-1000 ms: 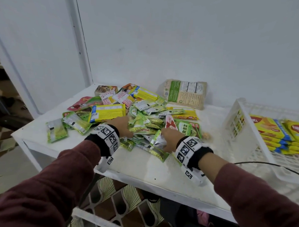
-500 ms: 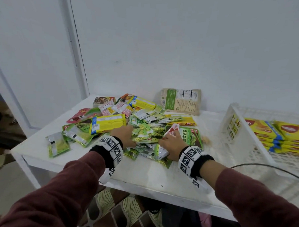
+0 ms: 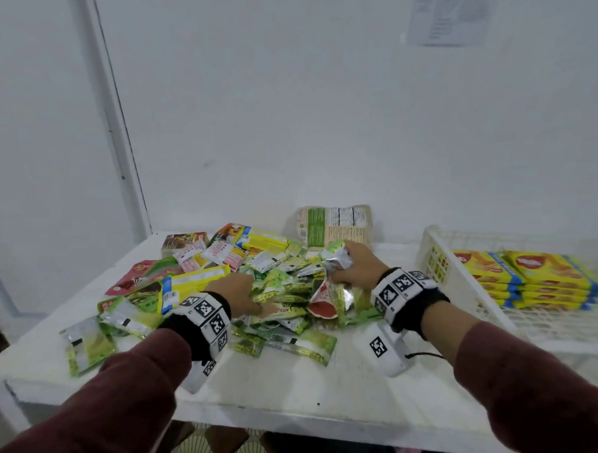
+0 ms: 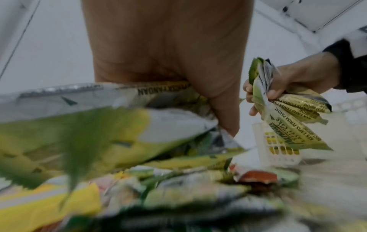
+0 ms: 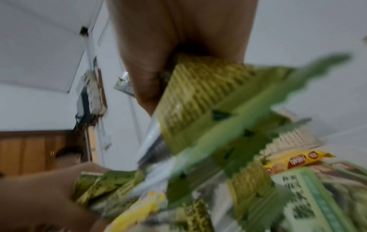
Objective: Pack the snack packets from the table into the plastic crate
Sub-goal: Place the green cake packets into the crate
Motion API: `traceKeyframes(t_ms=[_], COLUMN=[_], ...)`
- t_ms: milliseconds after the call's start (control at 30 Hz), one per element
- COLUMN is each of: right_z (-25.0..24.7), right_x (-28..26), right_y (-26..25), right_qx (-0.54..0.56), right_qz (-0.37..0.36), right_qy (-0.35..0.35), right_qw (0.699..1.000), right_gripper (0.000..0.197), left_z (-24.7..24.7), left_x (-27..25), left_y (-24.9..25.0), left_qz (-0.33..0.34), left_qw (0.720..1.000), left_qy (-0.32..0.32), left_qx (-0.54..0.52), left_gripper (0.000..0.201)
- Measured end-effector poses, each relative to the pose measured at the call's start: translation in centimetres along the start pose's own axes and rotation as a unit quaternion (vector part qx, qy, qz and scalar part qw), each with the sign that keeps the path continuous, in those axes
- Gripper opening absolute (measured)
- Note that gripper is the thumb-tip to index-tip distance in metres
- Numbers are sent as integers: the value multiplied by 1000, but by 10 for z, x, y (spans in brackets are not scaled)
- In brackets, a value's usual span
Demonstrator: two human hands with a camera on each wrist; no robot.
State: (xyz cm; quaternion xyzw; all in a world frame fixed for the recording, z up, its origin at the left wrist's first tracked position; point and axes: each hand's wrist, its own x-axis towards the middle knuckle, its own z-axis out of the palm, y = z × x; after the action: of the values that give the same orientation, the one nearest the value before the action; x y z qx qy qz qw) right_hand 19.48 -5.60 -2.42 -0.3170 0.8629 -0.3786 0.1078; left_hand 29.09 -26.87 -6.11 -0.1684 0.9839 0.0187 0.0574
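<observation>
A heap of snack packets (image 3: 271, 280), mostly green and yellow, covers the white table (image 3: 317, 391). My left hand (image 3: 250, 299) lies on the heap's near side and grips a few green and silver packets (image 4: 119, 109) from it. My right hand (image 3: 340, 265) is raised above the heap's right side and clutches a bunch of green pandan cake packets (image 4: 288, 117), which fan out below the fist. The white plastic crate (image 3: 437, 253) stands at the right and holds stacked yellow biscuit packs (image 3: 528, 274).
A beige packet (image 3: 335, 224) leans on the wall behind the heap. Loose green packets (image 3: 87, 343) lie near the table's left front corner. A black cable (image 3: 422, 355) runs from my right wrist. The table's front edge is close to me.
My right hand has risen from the heap, lifting a bunch of green packets up and back towards the right. My left hand stays low on the heap, closing on packets.
</observation>
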Motion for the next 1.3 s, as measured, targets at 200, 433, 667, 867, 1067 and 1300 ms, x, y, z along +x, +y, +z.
traceKeyframes(t_ms=[200,433,667,867,1067,1300], right_z=[-65,-156,-247,-297,-315,-340], right_x=[-11,-45,-85,-100,-101,-76], right_y=[-3,31,104,176,219,259], right_qx=[64,102,2,-97,-143,-216], right_qz=[-28,-38,-6,96,172,216], right_qy=[63,95,39,1,-68,-95], right_qw=[996,989,999,991,972,947], right_gripper=[38,25,32,28,37,38], left_z=[-57,-106,-113,-109,-105,-92], left_x=[-3,-14,4,21,35,64], left_y=[31,144,288,389,441,476], left_qz=[43,143,208,212,206,223], left_qw=[994,957,938,957,971,973], left_qy=[71,127,76,31,-9,-37], left_qx=[-70,-216,-266,-193,-122,-48], left_gripper=[63,32,48,52,45,42])
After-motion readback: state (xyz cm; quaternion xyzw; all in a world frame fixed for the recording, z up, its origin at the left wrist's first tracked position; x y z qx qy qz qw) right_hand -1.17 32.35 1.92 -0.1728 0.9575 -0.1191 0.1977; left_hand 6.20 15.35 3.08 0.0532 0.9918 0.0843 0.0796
